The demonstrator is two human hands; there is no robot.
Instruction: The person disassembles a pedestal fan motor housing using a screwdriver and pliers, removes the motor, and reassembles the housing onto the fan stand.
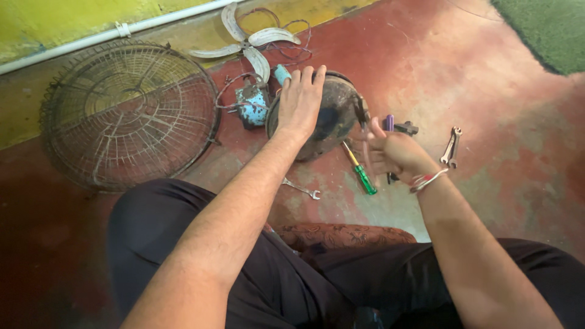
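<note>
My left hand (300,100) rests palm down on top of a round, dark, rusty fan motor housing (332,119) standing on the red floor, fingers spread over its upper edge. My right hand (393,152) is just right of the housing, blurred, fingers partly curled near its side; I cannot tell whether it holds anything. A screwdriver with a green handle and yellow shaft (361,172) lies on the floor below the housing, close to my right hand.
A rusty wire fan guard (128,113) lies at the left. Pale fan blades (250,42) and tangled wires sit behind a small blue part (253,105). A small spanner (301,189), two spanners (451,146) and pliers (405,128) lie nearby. My legs fill the foreground.
</note>
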